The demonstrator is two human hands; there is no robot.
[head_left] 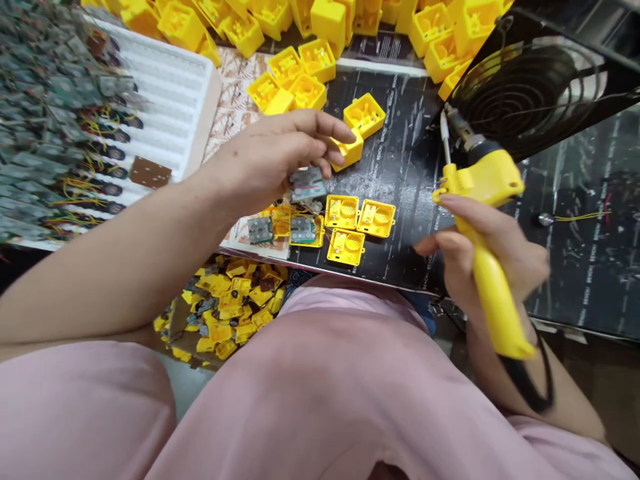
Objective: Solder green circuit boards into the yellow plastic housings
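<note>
My left hand (273, 160) hovers over the black mat (400, 140), fingers curled round a small green circuit board (306, 185) and touching a yellow plastic housing (350, 150). My right hand (493, 250) grips the handle of a yellow soldering gun (487, 200), its metal tip pointing up and away. Below my left hand lie three open yellow housings (357, 227) and two boards seated in housings (303, 230).
A heap of yellow housings (300, 27) fills the back of the table. A white tray (170, 113) with wired circuit boards (55, 120) stands at left. A black fan (525, 87) sits at right. A box of yellow parts (235, 300) rests below the table edge.
</note>
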